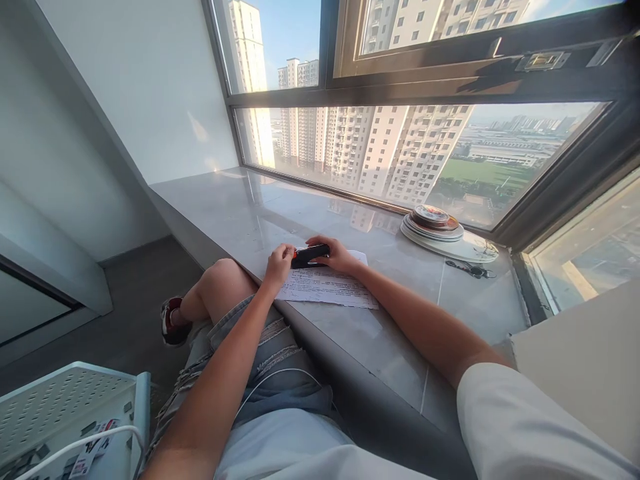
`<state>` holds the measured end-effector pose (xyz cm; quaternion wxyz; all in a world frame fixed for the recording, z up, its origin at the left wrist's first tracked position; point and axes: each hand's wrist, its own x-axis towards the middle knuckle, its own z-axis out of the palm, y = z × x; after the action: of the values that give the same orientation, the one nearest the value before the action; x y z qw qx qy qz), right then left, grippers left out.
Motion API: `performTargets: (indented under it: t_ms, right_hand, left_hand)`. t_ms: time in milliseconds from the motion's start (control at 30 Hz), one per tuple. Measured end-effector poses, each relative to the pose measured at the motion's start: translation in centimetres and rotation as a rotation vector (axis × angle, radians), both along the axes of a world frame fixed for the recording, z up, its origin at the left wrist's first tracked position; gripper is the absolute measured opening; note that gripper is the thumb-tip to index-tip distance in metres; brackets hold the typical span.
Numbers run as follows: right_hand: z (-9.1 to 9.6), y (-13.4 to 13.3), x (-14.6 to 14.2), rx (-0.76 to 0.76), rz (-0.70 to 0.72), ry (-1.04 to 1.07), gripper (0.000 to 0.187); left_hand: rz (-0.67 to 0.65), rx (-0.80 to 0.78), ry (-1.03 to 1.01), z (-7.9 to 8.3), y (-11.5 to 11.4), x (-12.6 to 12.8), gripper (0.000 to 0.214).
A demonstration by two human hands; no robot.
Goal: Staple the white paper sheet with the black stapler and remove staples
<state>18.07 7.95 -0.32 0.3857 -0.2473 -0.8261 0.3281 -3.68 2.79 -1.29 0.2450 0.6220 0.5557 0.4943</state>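
A printed sheet of paper (pixel 327 288) lies on the grey marble window ledge (pixel 240 207) near its front edge. On the paper's far left corner sits a black stapler (pixel 310 255) with a red end. My right hand (pixel 336 254) is curled over the stapler from the right, fingers closed on it. My left hand (pixel 279 263) is pinched at the stapler's left end and the paper's corner, fingers closed.
A stack of plates (pixel 434 225) rests on a larger white platter (pixel 467 248) by the window, with a small dark object (pixel 473 270) in front. My bent knee (pixel 220 283) is against the ledge. A white perforated rack (pixel 70 407) stands at the lower left.
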Motion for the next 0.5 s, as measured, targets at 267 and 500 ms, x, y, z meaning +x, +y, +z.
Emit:
performTargets:
  t_ms: [267, 500]
  right_hand:
    - [0.0, 0.7, 1.2, -0.186, 0.095, 0.050, 0.086]
    - [0.8, 1.7, 3.1, -0.115, 0.059, -0.109, 0.044]
  left_hand:
    - [-0.017, -0.130, -0.040, 0.5, 0.5, 0.3, 0.019]
    - [-0.005, -0.093, -0.081, -0.3, 0.6, -0.2, 0.015]
